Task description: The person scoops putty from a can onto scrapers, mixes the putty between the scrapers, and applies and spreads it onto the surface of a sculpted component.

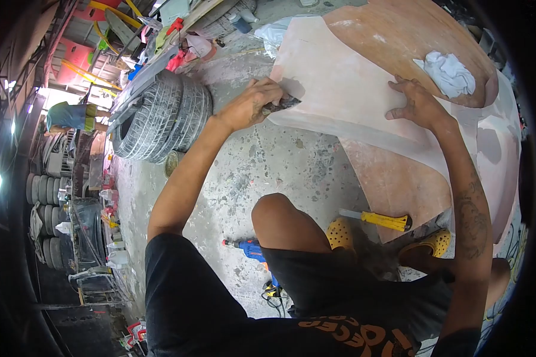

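My left hand (259,102) is closed around a small dark pad (284,104), which touches the left edge of a large pale panel (351,83). A grey patch shows on the panel beside it. Toward the panel's right side, my right hand (414,102) rests with its fingers spread, holding nothing. Behind it, a crumpled white cloth (448,74) lies on a brown curved panel (375,30). Below the pale panel is a brownish, pointed piece (393,184).
Stacked tires (175,116) stand at the left. A yellow-handled tool (384,221) lies near my yellow clogs (339,233). A blue power tool (252,250) with a cord is on the floor by my knee. Another person (71,116) is in the left background.
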